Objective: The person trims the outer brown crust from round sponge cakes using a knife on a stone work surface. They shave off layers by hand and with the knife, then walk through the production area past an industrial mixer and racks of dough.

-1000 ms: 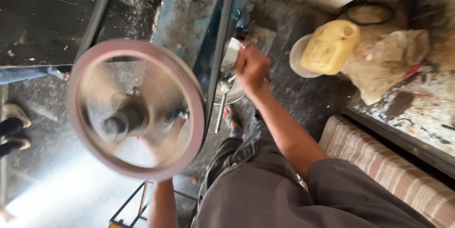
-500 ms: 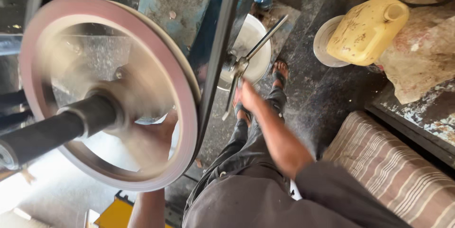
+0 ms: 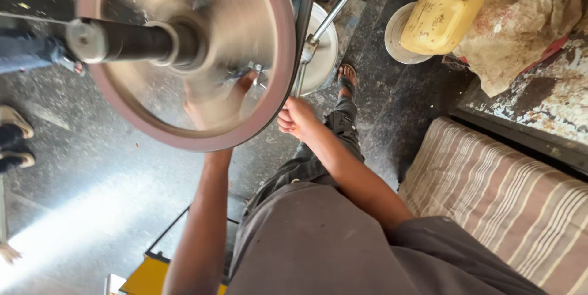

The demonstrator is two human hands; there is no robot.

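Behind the spinning wheel, the left hand blurs, its grip unreadable; the right hand clenches a stiff, likely heavy metal lever at its lower end.

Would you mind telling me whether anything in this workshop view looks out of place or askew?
The yellow jerrycan lies tipped on its side across a round lid on the floor. The left hand is right behind the blurred wheel.

Floor: dark, gritty concrete, catching a pale streak of light at the lower left.
Seat: a striped cushion lying at the right (brown and cream bands).
Ledge: paint flaking, showing white patches.
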